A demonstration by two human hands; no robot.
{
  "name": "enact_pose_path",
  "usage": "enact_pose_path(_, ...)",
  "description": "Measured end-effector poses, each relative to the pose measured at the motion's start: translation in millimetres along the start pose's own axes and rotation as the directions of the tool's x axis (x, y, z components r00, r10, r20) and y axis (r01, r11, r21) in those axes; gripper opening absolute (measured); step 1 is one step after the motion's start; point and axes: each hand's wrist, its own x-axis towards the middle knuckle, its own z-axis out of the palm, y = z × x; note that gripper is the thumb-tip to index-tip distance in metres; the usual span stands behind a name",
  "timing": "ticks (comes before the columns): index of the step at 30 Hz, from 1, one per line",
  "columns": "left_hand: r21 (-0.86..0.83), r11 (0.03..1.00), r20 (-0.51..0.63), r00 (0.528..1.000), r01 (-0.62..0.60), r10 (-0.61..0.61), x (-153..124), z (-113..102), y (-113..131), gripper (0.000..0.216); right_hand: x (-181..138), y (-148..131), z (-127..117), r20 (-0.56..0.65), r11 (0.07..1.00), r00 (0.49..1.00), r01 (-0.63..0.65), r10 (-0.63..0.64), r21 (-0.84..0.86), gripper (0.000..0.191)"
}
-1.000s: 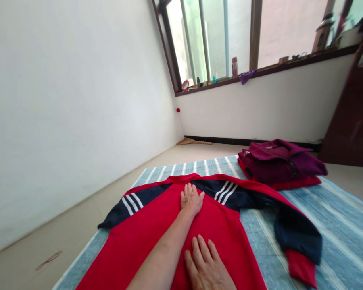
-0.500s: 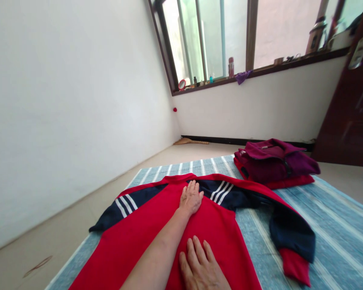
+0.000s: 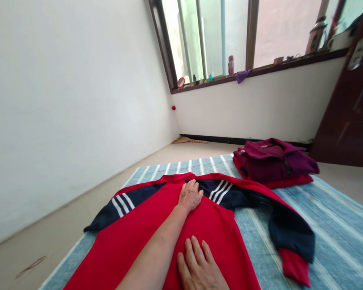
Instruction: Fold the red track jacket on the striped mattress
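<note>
A red jacket (image 3: 133, 241) with navy shoulders and sleeves and white stripes is spread over a blue striped sheet. My left hand (image 3: 190, 195) lies palm down near its collar, fingers lightly bent and resting on the cloth. Closer to me, my right hand (image 3: 201, 266) rests flat on the red body of the jacket with its fingers spread. The jacket's right-side sleeve (image 3: 290, 229) bends toward me and ends in a red cuff. Its left-side sleeve (image 3: 109, 211) reaches the sheet's edge, and its far end is out of sight.
Folded purple and red clothes (image 3: 275, 163) are stacked at the back right of the striped sheet (image 3: 329, 217). A broom (image 3: 189, 140) lies on the floor by the far wall. Bottles and a round mirror (image 3: 181, 82) stand along the windowsill. At right is a dark red door (image 3: 347, 117).
Both hands stay at nearly the same spots on the jacket. The whole view has shifted very slightly; the jacket and the stacked clothes look unchanged.
</note>
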Motion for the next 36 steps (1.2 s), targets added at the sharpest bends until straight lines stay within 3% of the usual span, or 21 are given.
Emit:
enact_pose_path(10, -0.022, 1.000, -0.027, 1.000, 0.003, -0.004, -1.4, -2.4, 1.0, 0.034, 0.2, 0.8, -1.2, 0.005, 1.000, 1.000, -0.012, 0.011, 0.023, 0.047)
enact_pose_path(21, -0.039, 0.999, -0.018, 1.000, 0.006, -0.007, -3.6, 4.7, 1.4, 0.034, 4.8, 20.1, 38.0, -0.061, 0.991, 0.997, 0.047, -0.056, -0.129, 0.040)
enact_pose_path(26, -0.066, 0.998, 0.000, 1.000, 0.022, -0.022, -4.5, 7.3, 1.1, 0.037, 7.8, 26.5, 47.4, -0.042, 0.985, 0.999, 0.013, -0.021, -0.172, 0.035)
enact_pose_path(29, -0.072, 0.997, 0.012, 1.000, 0.030, -0.029, -5.1, 7.6, 2.1, 0.039, 6.9, 21.2, 24.8, 0.004, 0.987, 0.999, -0.035, 0.036, -0.159, 0.029)
enact_pose_path(31, -0.074, 0.997, 0.019, 0.999, 0.033, -0.032, -5.3, 8.2, 2.5, 0.040, 7.5, 17.7, -6.8, 0.077, 0.986, 0.993, -0.075, 0.087, -0.148, 0.025)
enact_pose_path(33, -0.077, 0.996, 0.025, 0.999, 0.036, -0.034, -5.4, 9.0, 2.6, 0.041, 13.3, 19.4, -44.1, 0.179, 0.992, 0.982, -0.034, 0.055, -0.118, 0.027)
enact_pose_path(35, -0.081, 0.996, 0.030, 0.999, 0.040, -0.037, -5.7, 9.4, 2.6, 0.042, 27.7, 29.6, -76.8, 0.137, 0.982, 0.979, -0.135, 0.153, -0.130, 0.020)
enact_pose_path(36, -0.083, 0.996, 0.033, 0.999, 0.042, -0.039, -5.8, 9.4, 2.6, 0.042, 38.2, 38.1, -89.0, 0.084, 0.975, 0.979, -0.173, 0.186, -0.138, 0.027)
